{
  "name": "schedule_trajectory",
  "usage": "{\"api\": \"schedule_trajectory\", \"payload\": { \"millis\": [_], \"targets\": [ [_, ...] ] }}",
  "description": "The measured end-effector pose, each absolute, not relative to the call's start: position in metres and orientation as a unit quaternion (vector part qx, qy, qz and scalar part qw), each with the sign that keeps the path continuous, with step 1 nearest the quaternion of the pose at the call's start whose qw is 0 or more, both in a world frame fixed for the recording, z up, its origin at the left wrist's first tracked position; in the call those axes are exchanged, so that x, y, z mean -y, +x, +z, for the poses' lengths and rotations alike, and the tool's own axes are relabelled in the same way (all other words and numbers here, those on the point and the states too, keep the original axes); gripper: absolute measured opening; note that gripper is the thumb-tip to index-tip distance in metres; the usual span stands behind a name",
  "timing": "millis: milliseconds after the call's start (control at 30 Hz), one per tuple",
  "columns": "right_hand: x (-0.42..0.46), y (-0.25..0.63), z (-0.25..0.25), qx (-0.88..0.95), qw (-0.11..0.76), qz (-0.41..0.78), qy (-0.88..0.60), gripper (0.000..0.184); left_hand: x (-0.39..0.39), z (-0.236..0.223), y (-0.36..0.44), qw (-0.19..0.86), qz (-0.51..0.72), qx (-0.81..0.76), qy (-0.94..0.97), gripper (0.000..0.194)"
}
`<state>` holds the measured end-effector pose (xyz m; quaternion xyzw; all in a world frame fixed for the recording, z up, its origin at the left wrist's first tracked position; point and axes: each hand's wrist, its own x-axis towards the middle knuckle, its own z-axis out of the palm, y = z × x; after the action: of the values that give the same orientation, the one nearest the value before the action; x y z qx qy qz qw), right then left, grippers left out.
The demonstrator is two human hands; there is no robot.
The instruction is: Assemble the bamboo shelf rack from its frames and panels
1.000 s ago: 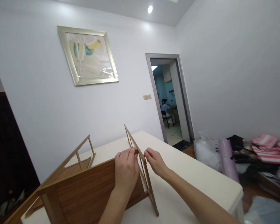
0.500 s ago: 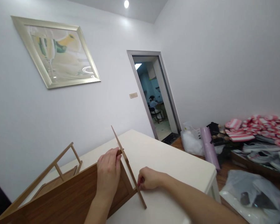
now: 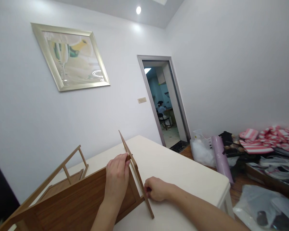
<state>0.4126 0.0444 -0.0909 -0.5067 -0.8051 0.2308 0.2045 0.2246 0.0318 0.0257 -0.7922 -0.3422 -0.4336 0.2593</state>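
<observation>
A brown wooden panel (image 3: 69,205) stands tilted on the white table (image 3: 183,166). My left hand (image 3: 117,178) is closed over its upper edge, close to the corner. Against the panel's right end leans a narrow wooden side piece (image 3: 134,163), crossing it at a slant. At the outer face of this piece, low down, is my right hand (image 3: 157,188) with its fingers curled in a pinch; whatever they hold is hidden. Behind the panel, a wooden rail frame (image 3: 66,173) with short posts rises from the table.
Beyond the table's right edge, the floor holds a purple roll (image 3: 221,157), white plastic bags (image 3: 202,150), striped pink cloth (image 3: 257,144) and a clear bag (image 3: 265,205). A doorway (image 3: 168,118) opens at the back, with a seated person beyond. A framed picture (image 3: 77,57) hangs on the wall.
The whole view has shifted, so everything appears slightly farther right and lower. Both hands keep their places on the wooden pieces.
</observation>
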Motion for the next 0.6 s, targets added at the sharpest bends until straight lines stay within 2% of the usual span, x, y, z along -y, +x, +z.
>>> {"api": "schedule_trajectory", "payload": {
  "millis": [400,600],
  "targets": [
    [-0.045,0.412,-0.095,0.777,0.227,0.25,-0.531,0.017,-0.024,0.021,0.218,0.248,-0.489,0.292,-0.784,0.03],
    [-0.044,0.412,-0.092,0.784,0.238,0.233,-0.524,0.017,0.02,-0.007,0.168,0.288,-0.457,0.248,-0.804,0.033]
  ]
}}
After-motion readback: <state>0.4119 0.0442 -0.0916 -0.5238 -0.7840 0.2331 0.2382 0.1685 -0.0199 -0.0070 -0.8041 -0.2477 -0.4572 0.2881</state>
